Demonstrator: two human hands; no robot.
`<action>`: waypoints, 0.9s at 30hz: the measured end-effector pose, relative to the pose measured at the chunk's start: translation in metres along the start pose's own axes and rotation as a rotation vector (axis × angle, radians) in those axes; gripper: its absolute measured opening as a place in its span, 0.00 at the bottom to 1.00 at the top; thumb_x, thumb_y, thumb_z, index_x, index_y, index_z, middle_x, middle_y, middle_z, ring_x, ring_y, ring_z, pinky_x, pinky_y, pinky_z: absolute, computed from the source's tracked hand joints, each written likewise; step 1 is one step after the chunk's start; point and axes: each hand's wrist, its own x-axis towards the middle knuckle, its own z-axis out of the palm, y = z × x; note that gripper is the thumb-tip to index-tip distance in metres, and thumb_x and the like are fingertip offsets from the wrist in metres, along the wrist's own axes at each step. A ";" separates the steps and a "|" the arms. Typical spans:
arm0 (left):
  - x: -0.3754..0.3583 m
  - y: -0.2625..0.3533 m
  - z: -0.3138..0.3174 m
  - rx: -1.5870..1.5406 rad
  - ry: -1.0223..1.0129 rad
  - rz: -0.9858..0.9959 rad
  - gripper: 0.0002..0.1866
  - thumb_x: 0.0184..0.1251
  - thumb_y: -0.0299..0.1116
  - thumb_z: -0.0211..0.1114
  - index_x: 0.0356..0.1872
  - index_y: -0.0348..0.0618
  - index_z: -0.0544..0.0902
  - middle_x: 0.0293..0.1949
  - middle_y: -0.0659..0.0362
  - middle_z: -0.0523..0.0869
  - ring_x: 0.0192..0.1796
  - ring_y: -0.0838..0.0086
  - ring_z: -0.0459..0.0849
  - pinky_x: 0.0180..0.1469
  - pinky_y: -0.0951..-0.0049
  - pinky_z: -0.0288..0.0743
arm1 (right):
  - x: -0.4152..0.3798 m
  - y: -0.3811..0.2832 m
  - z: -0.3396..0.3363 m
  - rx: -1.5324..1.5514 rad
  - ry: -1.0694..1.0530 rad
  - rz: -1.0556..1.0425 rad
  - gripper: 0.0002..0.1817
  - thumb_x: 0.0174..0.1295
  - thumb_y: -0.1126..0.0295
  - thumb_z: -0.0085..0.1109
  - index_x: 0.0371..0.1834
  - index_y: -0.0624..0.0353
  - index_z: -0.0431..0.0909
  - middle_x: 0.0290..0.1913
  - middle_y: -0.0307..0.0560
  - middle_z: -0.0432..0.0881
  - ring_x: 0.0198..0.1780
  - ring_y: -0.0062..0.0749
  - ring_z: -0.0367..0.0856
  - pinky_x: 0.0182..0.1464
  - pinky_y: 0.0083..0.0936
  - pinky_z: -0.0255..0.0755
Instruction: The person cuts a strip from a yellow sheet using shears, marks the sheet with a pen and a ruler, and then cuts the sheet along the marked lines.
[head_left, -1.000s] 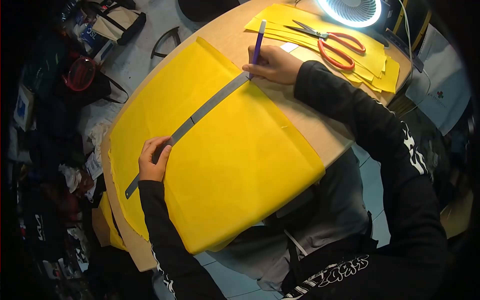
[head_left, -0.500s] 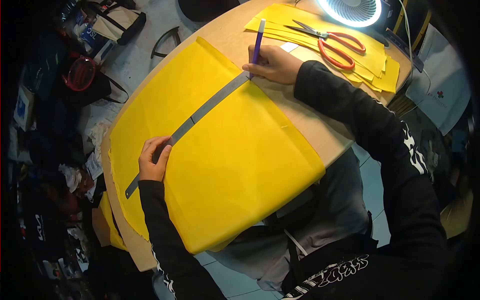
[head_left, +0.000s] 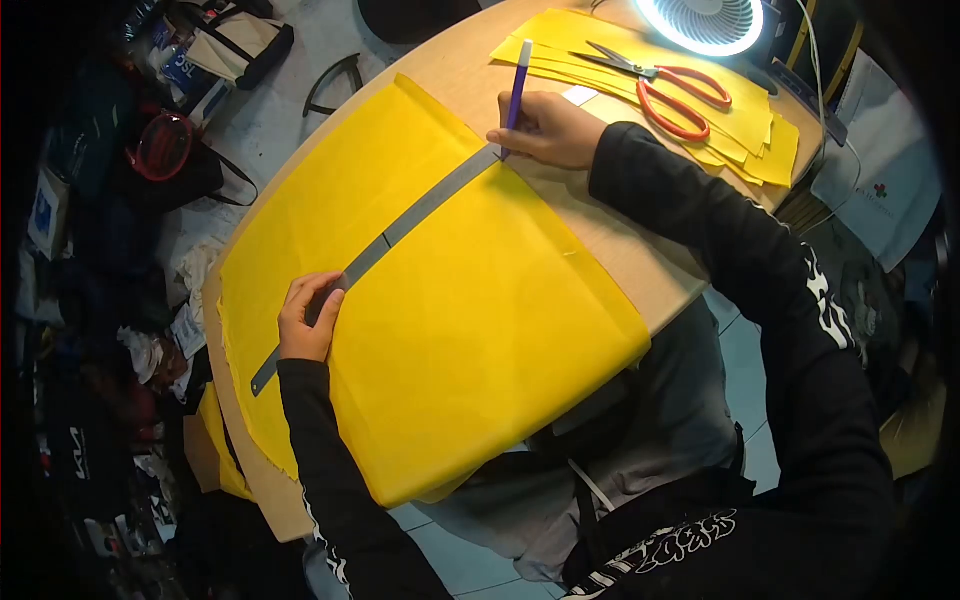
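A large sheet of yellow fabric lies over the table, one edge hanging at my lap. Across it runs a long dark metal ruler on a diagonal, with a black mark about midway. My left hand presses on the ruler's lower part, thumb and fingers closed around its edges. At the ruler's far end, my right hand grips a purple pen, held upright. The pen's tip meets the ruler's end beside the fabric's edge, where a small dark mark shows.
Orange-handled scissors lie on a stack of yellow pieces at the table's far right. A lit round lamp stands behind them. Bare wooden table shows along the right. Bags and a red round object clutter the floor at left.
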 end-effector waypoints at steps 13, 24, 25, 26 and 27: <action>0.000 0.000 -0.001 0.004 -0.017 0.006 0.12 0.63 0.28 0.64 0.46 0.39 0.83 0.47 0.55 0.82 0.51 0.68 0.80 0.57 0.73 0.71 | -0.001 -0.003 0.000 -0.044 0.025 0.002 0.16 0.64 0.59 0.61 0.33 0.62 0.75 0.27 0.51 0.81 0.28 0.36 0.78 0.33 0.27 0.70; 0.000 -0.001 0.000 -0.011 0.000 0.014 0.11 0.62 0.29 0.65 0.46 0.40 0.84 0.46 0.55 0.82 0.50 0.67 0.81 0.55 0.72 0.72 | -0.001 -0.005 -0.002 0.002 -0.020 0.025 0.15 0.65 0.60 0.60 0.33 0.62 0.75 0.28 0.52 0.81 0.28 0.36 0.79 0.34 0.25 0.72; 0.000 -0.001 0.000 -0.015 0.010 0.019 0.11 0.62 0.30 0.65 0.45 0.41 0.84 0.46 0.56 0.83 0.49 0.67 0.81 0.54 0.72 0.73 | -0.001 -0.004 -0.001 0.005 -0.017 0.022 0.15 0.65 0.60 0.60 0.33 0.62 0.75 0.28 0.52 0.81 0.28 0.36 0.80 0.34 0.25 0.72; 0.000 -0.001 0.000 -0.012 0.007 0.018 0.11 0.62 0.30 0.65 0.45 0.41 0.84 0.46 0.56 0.83 0.49 0.67 0.81 0.54 0.72 0.73 | -0.001 -0.004 -0.001 -0.019 -0.010 0.029 0.15 0.65 0.60 0.60 0.33 0.62 0.75 0.28 0.52 0.82 0.28 0.36 0.80 0.34 0.25 0.72; 0.000 -0.001 0.000 -0.010 0.005 0.017 0.11 0.62 0.30 0.65 0.45 0.41 0.84 0.46 0.56 0.83 0.49 0.67 0.81 0.55 0.72 0.73 | 0.000 -0.005 -0.001 -0.042 -0.004 0.037 0.15 0.65 0.60 0.60 0.33 0.62 0.75 0.28 0.51 0.82 0.28 0.36 0.80 0.34 0.25 0.72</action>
